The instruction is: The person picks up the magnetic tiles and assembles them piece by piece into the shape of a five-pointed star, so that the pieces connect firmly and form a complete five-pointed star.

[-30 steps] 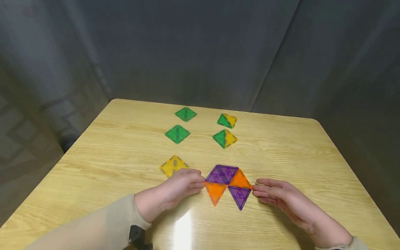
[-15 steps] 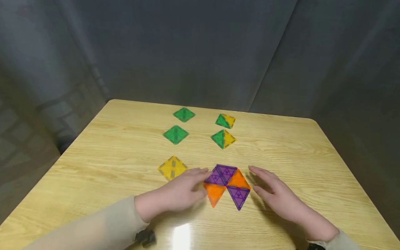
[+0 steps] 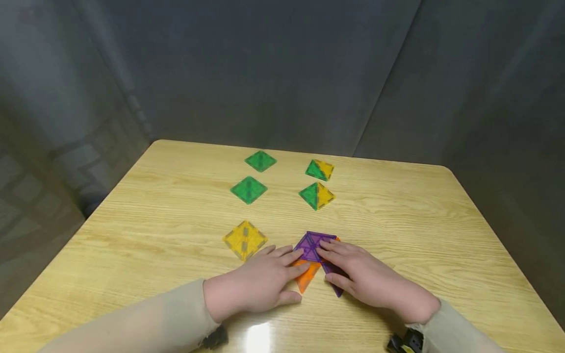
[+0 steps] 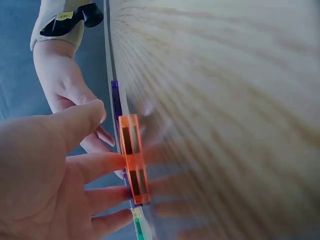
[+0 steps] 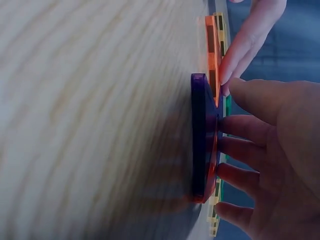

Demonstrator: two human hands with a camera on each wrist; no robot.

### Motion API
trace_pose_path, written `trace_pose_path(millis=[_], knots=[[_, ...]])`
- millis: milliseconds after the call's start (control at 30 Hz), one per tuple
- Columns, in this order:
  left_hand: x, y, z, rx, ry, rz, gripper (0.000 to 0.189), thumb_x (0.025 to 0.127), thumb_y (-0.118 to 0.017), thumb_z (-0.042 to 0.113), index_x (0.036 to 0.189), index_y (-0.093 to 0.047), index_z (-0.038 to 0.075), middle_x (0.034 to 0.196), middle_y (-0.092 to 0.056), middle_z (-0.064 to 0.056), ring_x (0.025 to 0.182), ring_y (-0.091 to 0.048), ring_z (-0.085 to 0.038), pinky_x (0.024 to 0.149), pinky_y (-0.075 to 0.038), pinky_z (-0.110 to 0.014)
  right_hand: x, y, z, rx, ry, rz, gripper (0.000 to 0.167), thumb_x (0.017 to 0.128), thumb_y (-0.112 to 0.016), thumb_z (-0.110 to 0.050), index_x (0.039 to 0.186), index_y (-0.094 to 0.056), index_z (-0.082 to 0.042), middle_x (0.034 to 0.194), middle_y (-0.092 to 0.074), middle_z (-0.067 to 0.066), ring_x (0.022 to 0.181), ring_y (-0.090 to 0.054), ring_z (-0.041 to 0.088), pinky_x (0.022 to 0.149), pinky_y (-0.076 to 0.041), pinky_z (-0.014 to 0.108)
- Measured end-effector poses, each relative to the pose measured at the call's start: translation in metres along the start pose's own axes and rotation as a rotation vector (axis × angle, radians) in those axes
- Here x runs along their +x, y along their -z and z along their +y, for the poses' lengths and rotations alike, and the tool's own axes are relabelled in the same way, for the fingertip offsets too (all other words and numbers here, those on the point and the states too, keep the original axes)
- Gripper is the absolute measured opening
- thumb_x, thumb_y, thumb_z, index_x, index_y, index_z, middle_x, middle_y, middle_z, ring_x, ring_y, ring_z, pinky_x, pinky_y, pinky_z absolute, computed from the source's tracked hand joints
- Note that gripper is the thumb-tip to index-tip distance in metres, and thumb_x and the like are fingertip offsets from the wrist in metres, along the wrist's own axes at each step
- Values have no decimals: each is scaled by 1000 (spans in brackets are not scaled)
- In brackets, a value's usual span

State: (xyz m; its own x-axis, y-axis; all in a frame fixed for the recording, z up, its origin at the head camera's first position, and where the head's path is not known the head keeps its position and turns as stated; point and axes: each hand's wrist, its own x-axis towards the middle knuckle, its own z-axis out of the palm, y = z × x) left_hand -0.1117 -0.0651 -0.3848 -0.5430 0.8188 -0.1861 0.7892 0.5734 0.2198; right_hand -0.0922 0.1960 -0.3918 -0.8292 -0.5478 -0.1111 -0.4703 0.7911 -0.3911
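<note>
A cluster of translucent triangular tiles lies flat on the table before both hands. My left hand (image 3: 256,284) lays its extended fingers over the left side, touching the lower-left orange tile (image 3: 308,278) and the upper-left purple tile (image 3: 307,241). From the other side, my right hand (image 3: 372,274) rests spread fingers on the cluster, covering most of the right orange tile (image 3: 338,239) and part of the lower purple tile (image 3: 339,292). Another purple tile (image 3: 323,236) shows along the top. In the right wrist view, fingertips reach over the thick edge of the purple tile (image 5: 199,140).
Left of the cluster lies a yellow tile pair (image 3: 244,240). Farther back are two green pairs, the nearer green pair (image 3: 248,189) and the farther one (image 3: 260,161), and two green-and-yellow pairs (image 3: 317,196). A dark curtain (image 3: 273,73) hangs behind the wooden table (image 3: 406,211).
Both hands were beside the cluster's outer edges, then lifted a little, and have come inward onto the tiles. The tiles have stayed nearly in place.
</note>
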Motion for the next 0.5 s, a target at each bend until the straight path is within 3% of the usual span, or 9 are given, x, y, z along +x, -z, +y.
trace_pose_path(millis=[500], knots=[[0, 1, 1, 2, -11, 12, 67, 99, -44, 60, 152, -41, 18, 157, -32, -7, 145, -25, -26, 115, -24, -55, -4, -1, -2, 58, -12, -11, 56, 101, -54, -42, 149, -46, -14, 155, -37, 3, 143, -29, 28, 112, -27, 57]])
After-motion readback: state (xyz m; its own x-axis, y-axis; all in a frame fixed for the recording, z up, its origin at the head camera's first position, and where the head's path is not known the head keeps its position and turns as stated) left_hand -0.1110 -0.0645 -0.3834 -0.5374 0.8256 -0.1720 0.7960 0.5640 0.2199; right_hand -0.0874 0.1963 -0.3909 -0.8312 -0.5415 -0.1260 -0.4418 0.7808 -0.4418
